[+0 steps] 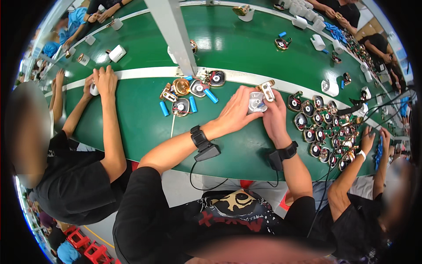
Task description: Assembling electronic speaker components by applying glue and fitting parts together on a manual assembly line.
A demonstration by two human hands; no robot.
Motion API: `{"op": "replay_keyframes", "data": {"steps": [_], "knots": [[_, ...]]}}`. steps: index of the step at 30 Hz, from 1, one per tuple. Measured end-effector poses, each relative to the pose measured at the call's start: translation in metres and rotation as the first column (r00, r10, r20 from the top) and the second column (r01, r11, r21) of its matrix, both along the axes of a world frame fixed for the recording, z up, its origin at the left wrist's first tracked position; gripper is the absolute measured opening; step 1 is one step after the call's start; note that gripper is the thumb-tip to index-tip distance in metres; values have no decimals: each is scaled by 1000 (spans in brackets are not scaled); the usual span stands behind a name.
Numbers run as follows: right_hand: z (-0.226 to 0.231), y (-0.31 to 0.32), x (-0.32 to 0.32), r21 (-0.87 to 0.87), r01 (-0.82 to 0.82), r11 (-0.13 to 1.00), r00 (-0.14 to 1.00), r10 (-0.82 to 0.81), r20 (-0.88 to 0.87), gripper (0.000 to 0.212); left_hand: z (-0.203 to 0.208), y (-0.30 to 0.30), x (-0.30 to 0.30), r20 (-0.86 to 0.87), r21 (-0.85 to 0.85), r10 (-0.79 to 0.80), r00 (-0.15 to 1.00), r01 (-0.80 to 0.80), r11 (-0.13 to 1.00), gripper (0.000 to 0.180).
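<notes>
Over the green bench, my two hands are close together. My left hand [239,109] is closed around a whitish plastic housing [256,102], its hollow inside facing up. In my right hand [276,115], a small gold-and-white part [266,89] is pinched and stands above the housing's edge. The right fingers also lie along the housing's right side; whether they grip it I cannot tell. To the left of my hands lie round black speaker units [180,107], a copper-coloured cup [180,86] and several blue cylindrical cells [211,96]. Each of my wrists wears a black strap with a box.
Many speaker assemblies with green boards [317,119] crowd the bench to the right, with black cables [333,145] across them. A grey post [171,35] rises from the white rail [246,79]. Co-workers' hands [104,81] work at left, right and far side. White housings [117,53] lie beyond the rail.
</notes>
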State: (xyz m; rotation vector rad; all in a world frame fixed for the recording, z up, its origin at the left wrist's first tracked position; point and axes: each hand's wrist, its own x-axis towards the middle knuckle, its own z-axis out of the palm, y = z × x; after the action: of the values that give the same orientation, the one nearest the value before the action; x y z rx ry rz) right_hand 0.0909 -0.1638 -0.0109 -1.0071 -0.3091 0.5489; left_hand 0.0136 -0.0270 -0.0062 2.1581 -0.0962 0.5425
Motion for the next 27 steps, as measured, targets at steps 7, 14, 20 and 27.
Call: {"op": "replay_keyframes", "data": {"steps": [7, 14, 20, 27], "knots": [[-2, -1, 4, 34, -17, 999, 999, 18, -33, 30, 3, 2, -2, 43, 84, -12, 999, 9, 996, 65], [-13, -3, 11, -82, 126, 989, 992, -123, 41, 24, 29, 4, -2, -24, 170, 57, 998, -52, 984, 62], [-26, 1, 20, -282, 271, 920, 888, -126, 442, 15, 47, 44, 74, -227, 486, 195, 954, -62, 872, 57], [-16, 4, 17, -414, 263, 871, 878, -39, 477, 10, 47, 151, 156, -388, 683, 519, 762, -141, 717, 63]]}}
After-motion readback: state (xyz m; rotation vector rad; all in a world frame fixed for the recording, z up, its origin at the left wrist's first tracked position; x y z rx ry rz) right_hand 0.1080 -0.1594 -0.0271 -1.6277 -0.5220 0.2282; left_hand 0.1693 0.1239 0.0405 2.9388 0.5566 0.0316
